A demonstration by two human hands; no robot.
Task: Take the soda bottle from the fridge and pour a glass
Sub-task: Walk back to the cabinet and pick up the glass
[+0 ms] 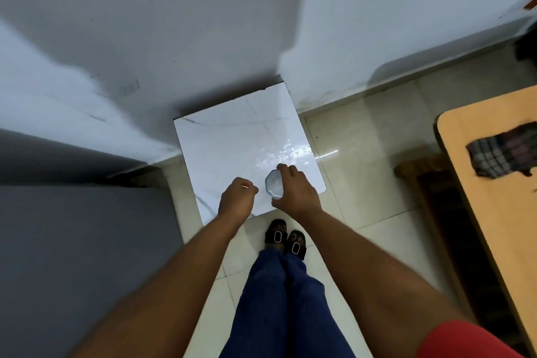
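The left hand (236, 197) hovers curled in a loose fist, empty, just beside the glass (274, 184), likely free for the bottle. The right hand (293, 190) wraps the glass, steadying it on the white table (232, 139). The glass looks clear, faceted, apparently empty. No bottle shows.

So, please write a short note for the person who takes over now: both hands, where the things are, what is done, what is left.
Right hand: closed around the clear faceted drinking glass, over the white marble-patterned tabletop.
Left hand: loosely curled beside the glass, apparently holding nothing.
Soda bottle: not in view.
Done: glass is at the table; whether it holds soda cannot be told.
Left: fetch the bottle from the fridge, if not yet done, and pour.
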